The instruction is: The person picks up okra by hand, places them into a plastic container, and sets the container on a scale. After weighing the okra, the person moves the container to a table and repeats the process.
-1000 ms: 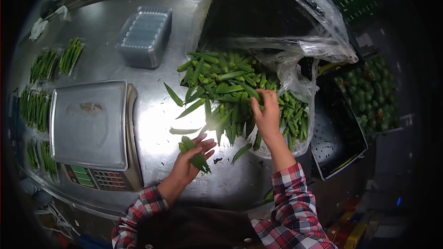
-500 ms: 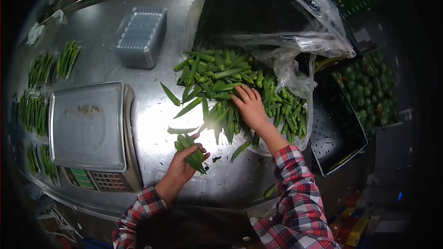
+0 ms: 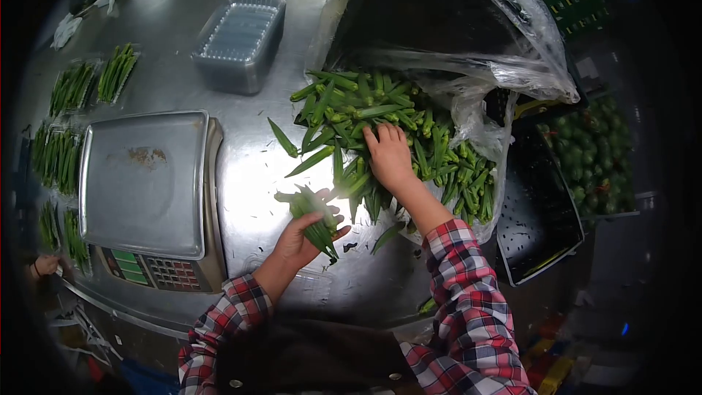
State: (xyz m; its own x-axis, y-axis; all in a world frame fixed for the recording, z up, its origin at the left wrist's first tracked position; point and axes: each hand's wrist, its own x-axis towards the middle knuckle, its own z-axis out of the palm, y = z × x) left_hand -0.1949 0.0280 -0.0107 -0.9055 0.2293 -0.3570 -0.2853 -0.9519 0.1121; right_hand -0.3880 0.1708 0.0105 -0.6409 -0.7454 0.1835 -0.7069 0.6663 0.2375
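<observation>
A heap of green okra pods point(image 3: 380, 124) spills from a clear plastic bag point(image 3: 504, 51) onto the steel table point(image 3: 241, 175). My right hand point(image 3: 389, 155) lies palm down on the heap, fingers spread over the pods; whether it grips one is hidden. Nearer to me, my left hand point(image 3: 301, 238) is closed around a small bunch of okra point(image 3: 313, 213), held just above the table. A few loose pods point(image 3: 284, 139) lie on the steel left of the heap.
A digital scale point(image 3: 142, 183) with a bare steel pan stands at the left. A stack of clear plastic trays point(image 3: 238, 42) sits behind it. Filled okra trays point(image 3: 73, 88) line the far left edge. Black crates point(image 3: 537, 205) and green fruit point(image 3: 596, 153) stand at the right.
My right hand has slid left across the heap and now rests flat on it. My left hand has closed around its bunch, now lifted slightly. The view has tilted a little.
</observation>
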